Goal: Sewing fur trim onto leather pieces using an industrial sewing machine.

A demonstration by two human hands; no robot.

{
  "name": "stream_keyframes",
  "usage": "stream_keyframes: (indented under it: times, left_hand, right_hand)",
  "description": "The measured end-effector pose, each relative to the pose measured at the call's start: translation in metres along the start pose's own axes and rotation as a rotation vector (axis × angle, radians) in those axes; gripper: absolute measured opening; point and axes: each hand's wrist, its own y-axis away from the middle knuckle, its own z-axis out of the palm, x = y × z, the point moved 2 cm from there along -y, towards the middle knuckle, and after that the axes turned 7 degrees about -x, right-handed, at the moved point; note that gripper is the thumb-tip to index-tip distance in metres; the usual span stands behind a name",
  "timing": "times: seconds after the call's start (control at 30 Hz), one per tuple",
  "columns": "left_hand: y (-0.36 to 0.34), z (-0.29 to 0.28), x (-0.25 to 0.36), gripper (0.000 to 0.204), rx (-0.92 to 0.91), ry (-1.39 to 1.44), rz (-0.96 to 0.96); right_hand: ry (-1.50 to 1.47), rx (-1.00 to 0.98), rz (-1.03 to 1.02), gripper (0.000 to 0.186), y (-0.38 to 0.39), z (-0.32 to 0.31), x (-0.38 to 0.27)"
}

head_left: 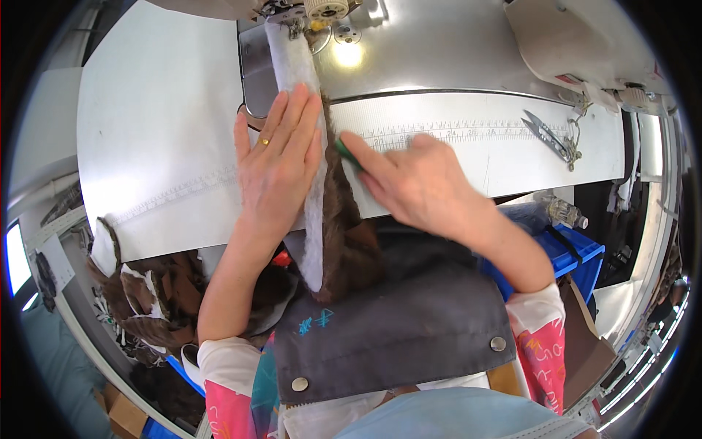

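A long strip of brown fur (pixel 342 205) with a white backing (pixel 313 241) runs from under the sewing machine's needle area (pixel 296 29) down over the table edge toward my lap. My left hand (pixel 281 161), with a gold ring, lies on the white side with fingers extended flat, pressing along it. Just right of the strip, my right hand (pixel 413 179) is closed on a small green tool (pixel 345 154) beside the fur edge; much of that tool is hidden by my fingers.
Silver scissors (pixel 548 137) lie on the white table (pixel 146 110) with printed rulers. More fur pieces (pixel 146 300) are piled below at the left. A blue crate (pixel 578 256) and a plastic bottle (pixel 559 208) are at the right. A second machine body (pixel 556 44) stands upper right.
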Motion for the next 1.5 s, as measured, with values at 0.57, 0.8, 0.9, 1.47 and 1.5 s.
stream_keyframes:
  times: [0.57, 0.8, 0.9, 1.47, 1.5]
  left_hand:
    - [-0.036, 0.017, -0.019, 0.036, 0.125, 0.041, 0.017]
    - [-0.034, 0.017, -0.023, 0.04, 0.061, 0.085, -0.036]
    - [-0.034, 0.017, -0.021, 0.041, 0.056, 0.068, -0.024]
    - [0.01, 0.005, 0.008, 0.049, -0.07, 0.117, -0.059]
    - [0.01, 0.004, 0.007, 0.047, -0.056, 0.1, -0.056]
  right_hand:
    - [0.003, 0.048, 0.076, 0.046, -0.028, -0.005, 0.01]
    - [-0.203, 0.102, 0.203, 0.041, 0.001, -0.003, -0.005]
    - [-0.232, 0.171, 0.28, 0.04, -0.008, -0.003, -0.012]
    - [0.045, -0.128, 0.042, 0.051, 0.01, -0.006, -0.013]
    - [-0.053, -0.124, 0.04, 0.05, 0.017, -0.007, -0.01]
